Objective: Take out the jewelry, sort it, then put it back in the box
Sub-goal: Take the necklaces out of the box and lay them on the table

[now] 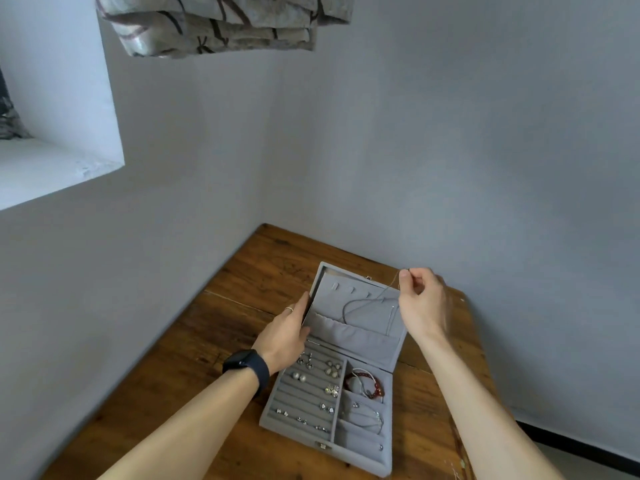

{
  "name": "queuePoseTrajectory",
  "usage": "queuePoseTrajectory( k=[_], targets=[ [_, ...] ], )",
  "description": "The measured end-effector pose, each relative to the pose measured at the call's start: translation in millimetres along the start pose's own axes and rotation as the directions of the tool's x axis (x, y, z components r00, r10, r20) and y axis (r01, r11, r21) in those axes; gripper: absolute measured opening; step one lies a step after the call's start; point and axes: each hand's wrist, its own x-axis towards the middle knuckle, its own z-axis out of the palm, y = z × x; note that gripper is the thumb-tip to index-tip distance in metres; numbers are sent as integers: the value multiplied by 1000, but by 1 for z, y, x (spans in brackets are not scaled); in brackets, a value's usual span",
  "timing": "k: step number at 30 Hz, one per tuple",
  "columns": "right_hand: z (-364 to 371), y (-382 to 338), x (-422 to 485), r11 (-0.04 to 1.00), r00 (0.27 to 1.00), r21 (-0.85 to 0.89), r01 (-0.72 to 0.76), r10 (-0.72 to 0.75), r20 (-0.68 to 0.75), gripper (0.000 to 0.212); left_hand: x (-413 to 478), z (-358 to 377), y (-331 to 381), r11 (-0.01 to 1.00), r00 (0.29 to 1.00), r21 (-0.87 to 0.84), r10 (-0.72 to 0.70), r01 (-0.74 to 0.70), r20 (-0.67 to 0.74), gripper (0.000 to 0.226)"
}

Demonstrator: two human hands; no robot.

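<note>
An open grey velvet jewelry box (388, 420) lies on the wooden table. Its raised lid (349, 336) has hooks and a pocket. My left hand (285, 332) grips the lid's left edge. My right hand (420, 301) pinches one end of a thin silver necklace chain (360, 303) above the lid's right corner; the chain loops down across the lid's lining. In the base, several earrings (330, 370) sit in the ring rolls. A red bead bracelet (369, 384) fills the top right compartment, and a silver chain (370, 419) lies in the one below it.
The wooden table (242, 292) stands in a corner of grey walls. A window recess (52, 161) is at the upper left and patterned cloth (221, 22) hangs at the top. A dark watch is on my left wrist (247, 367).
</note>
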Motion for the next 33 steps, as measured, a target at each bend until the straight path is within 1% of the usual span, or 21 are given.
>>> queuePoseTrajectory(
  k=[3,6,11,16,20,21,23,26,28,30,33],
  targets=[
    [-21,-18,-1,997,999,75,37,-36,-7,12,-4,-8,9,1000,1000,-9,-16,17,5,75],
    [-42,-34,-5,985,997,153,80,-80,-2,13,-8,-24,25,1000,999,-8,-3,3,-45,79],
    [-75,-60,-14,961,988,230,155,-154,-24,12,-20,-60,78,990,986,7,141,-141,-90,76],
    [-110,-89,-25,932,977,292,214,-201,-72,11,-40,-90,147,953,947,-18,298,-302,-120,73],
    [-140,-107,-41,915,968,318,249,-241,-66,12,-59,-109,196,924,922,-103,348,-367,-169,72],
    [-147,-110,-46,911,965,319,261,-257,-56,12,-64,-113,205,920,920,-120,351,-373,-171,68],
    [-161,-115,-58,909,958,311,279,-285,-28,12,-74,-119,219,914,912,-99,374,-394,-171,56],
    [-175,-116,-74,910,956,315,270,-292,25,12,-90,-121,227,899,882,-14,426,-437,-202,27],
    [-182,-113,-87,916,959,320,244,-278,63,12,-100,-117,226,894,877,-1,440,-448,-194,19],
    [-185,-108,-99,922,966,331,199,-241,90,13,-112,-111,224,893,883,-28,440,-450,-166,14],
    [-188,-98,-122,897,975,427,113,-182,125,17,-134,-102,219,882,893,-150,427,-446,-146,7]
  ],
)
